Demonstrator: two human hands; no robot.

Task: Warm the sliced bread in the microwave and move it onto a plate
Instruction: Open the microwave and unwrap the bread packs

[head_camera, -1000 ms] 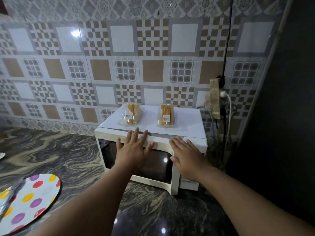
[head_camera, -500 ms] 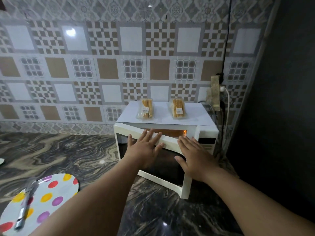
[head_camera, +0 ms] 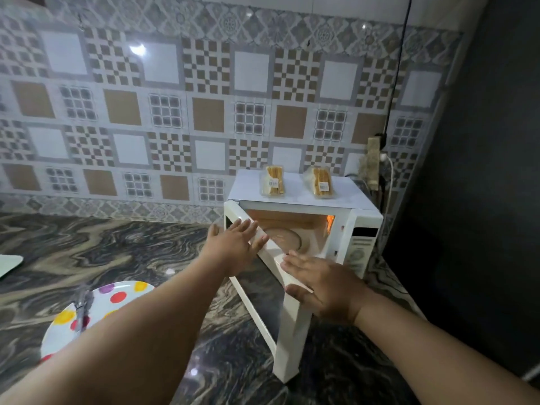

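Observation:
A white microwave [head_camera: 362, 229] stands on the dark marble counter against the tiled wall. Its door [head_camera: 289, 343] hangs about half open toward me and the lit cavity shows a glass turntable [head_camera: 287, 238]. Two clear packs of sliced bread lie on the microwave's top, one at the left [head_camera: 274, 181] and one at the right [head_camera: 320, 182]. My left hand [head_camera: 236, 247] rests with straight fingers on the door's top edge. My right hand [head_camera: 321, 283] lies flat against the door's free end. A white plate with coloured dots [head_camera: 117, 296] sits at the lower left, partly behind my left forearm.
Metal tongs [head_camera: 81, 305] lie across the dotted plate. A wall socket with a plug and cable [head_camera: 375, 162] hangs right of the microwave. A dark panel [head_camera: 467, 171] fills the right side. A white object's corner [head_camera: 8, 263] shows at the far left edge.
The microwave door has swung from shut to about half open, both hands moving with it. The cavity light now shows. The view has pulled back and shifted left.

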